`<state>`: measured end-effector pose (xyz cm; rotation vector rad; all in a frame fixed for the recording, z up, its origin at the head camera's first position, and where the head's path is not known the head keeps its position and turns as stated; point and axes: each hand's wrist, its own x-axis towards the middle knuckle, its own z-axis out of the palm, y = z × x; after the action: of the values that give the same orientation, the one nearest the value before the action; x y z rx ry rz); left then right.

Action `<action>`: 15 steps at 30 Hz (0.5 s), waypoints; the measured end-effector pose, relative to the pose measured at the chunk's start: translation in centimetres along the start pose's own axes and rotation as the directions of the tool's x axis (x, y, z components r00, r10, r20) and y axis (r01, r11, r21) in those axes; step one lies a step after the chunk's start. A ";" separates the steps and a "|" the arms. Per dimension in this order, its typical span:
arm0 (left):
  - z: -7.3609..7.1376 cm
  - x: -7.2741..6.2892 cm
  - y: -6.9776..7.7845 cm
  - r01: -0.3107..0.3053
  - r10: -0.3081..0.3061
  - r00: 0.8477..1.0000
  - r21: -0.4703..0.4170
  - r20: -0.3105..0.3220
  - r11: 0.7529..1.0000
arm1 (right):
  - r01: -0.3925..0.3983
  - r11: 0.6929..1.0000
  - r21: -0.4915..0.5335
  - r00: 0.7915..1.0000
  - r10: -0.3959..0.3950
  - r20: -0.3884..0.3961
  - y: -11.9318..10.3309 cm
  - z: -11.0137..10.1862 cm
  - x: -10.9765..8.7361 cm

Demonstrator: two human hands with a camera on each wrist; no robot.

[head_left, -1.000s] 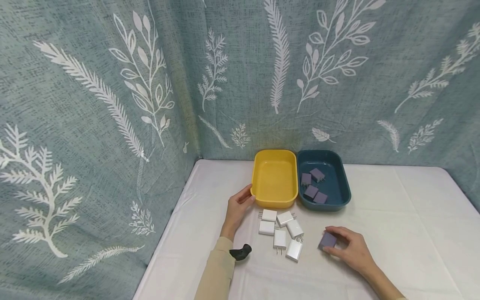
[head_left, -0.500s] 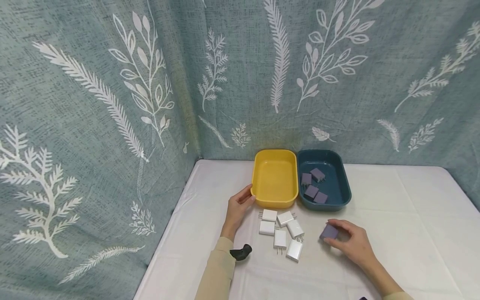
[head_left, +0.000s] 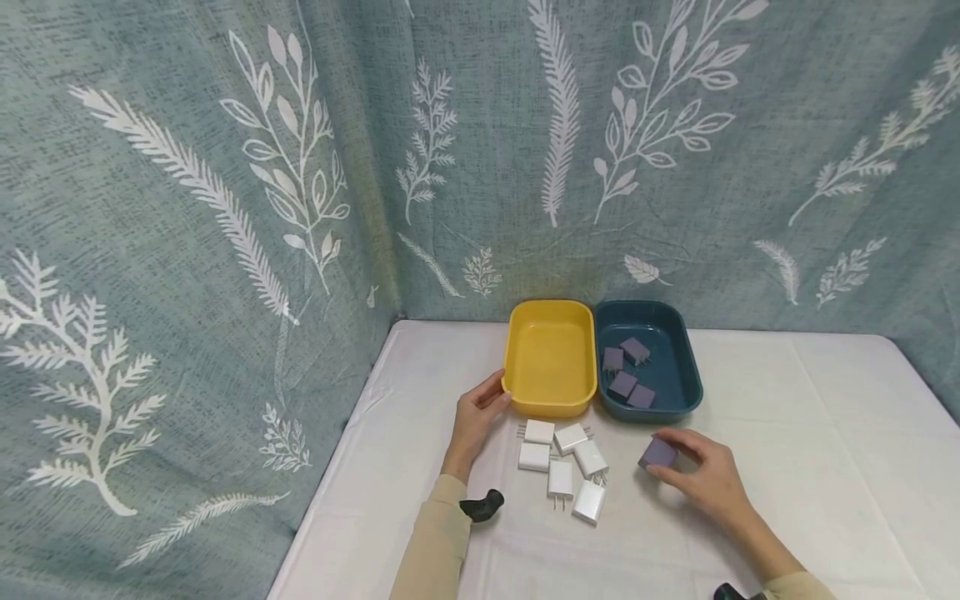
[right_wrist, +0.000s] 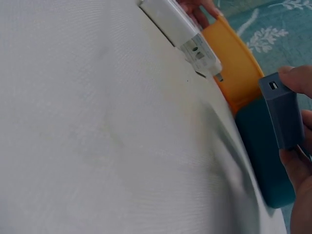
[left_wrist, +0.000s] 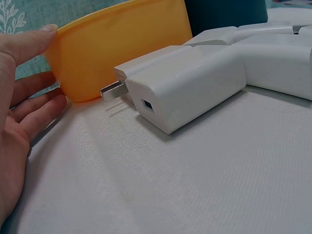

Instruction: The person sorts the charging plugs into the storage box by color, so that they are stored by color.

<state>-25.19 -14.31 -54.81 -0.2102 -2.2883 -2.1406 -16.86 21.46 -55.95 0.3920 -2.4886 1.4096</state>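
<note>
My right hand (head_left: 708, 475) pinches a purple wall charger (head_left: 659, 452) between thumb and fingers, in front of the blue tray (head_left: 684, 367). In the right wrist view the charger (right_wrist: 283, 114) shows its USB port, and it overlaps the blue tray. Relaxed fingers of my left hand (head_left: 474, 423) touch the near left corner of the yellow tray (head_left: 551, 410); the thumb lies at its rim in the left wrist view. Several white wall chargers (head_left: 559, 479) lie loose on the cloth between my hands. Inside the blue tray are several purple chargers (head_left: 622, 383).
Side by side, the two trays stand at the back of the table, against a patterned teal curtain (head_left: 465, 167). White cloth (head_left: 810, 433) covers the tabletop. A black wrist strap piece (head_left: 483, 506) sticks out from the left sleeve.
Holding the purple charger, my right hand has moved slightly away from me toward the blue tray, and more of the right sleeve shows. My left hand stays at the yellow tray.
</note>
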 end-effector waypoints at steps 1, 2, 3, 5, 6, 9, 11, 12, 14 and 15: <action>0.0 0.0 0.0 0.001 -0.001 1.000 -0.001 0.002 1.000 | 0.003 1.000 -0.001 1.000 -0.003 0.000 0.0 0.0 0.1; 0.0 0.0 0.0 0.001 -0.001 1.000 -0.003 0.003 1.000 | 0.004 1.000 0.003 1.000 -0.004 -0.002 -0.1 -0.1 0.1; 0.0 0.0 -0.1 0.001 -0.001 1.000 -0.005 0.004 1.000 | 0.008 1.000 0.010 1.000 -0.008 -0.005 -0.1 -0.1 0.2; 0.0 0.0 -0.1 -0.002 0.002 1.000 -0.011 0.006 1.000 | 0.014 1.000 0.027 1.000 -0.014 -0.010 -0.1 -0.2 0.3; 0.0 0.0 -0.1 -0.002 0.002 1.000 -0.015 0.006 1.000 | 0.018 0.999 0.038 1.000 -0.018 -0.014 -0.1 -0.2 0.3; 0.1 0.0 0.0 -0.003 0.003 1.000 -0.023 0.003 1.000 | 0.035 0.997 0.064 0.999 -0.033 -0.028 -0.2 -0.2 0.5; 0.1 0.0 0.0 -0.003 0.003 1.000 -0.024 0.001 1.000 | 0.053 0.996 0.067 0.998 -0.050 -0.039 -0.3 -0.3 0.6; 0.1 0.0 0.0 -0.002 0.002 1.000 -0.022 0.000 1.000 | 0.063 0.996 0.070 0.997 -0.059 -0.046 -0.4 -0.3 0.7; 0.1 0.0 0.0 -0.001 0.001 1.000 -0.019 0.000 1.000 | 0.085 0.994 0.067 0.995 -0.080 -0.062 -0.5 -0.3 0.8; 0.1 0.0 0.0 -0.001 0.001 1.000 -0.018 -0.001 1.000 | 0.093 0.994 0.064 0.994 -0.088 -0.071 -0.6 -0.3 0.9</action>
<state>-25.19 -14.20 -54.80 -0.2099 -2.2693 -2.1608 -17.46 21.37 -55.03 0.4563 -2.3437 1.4490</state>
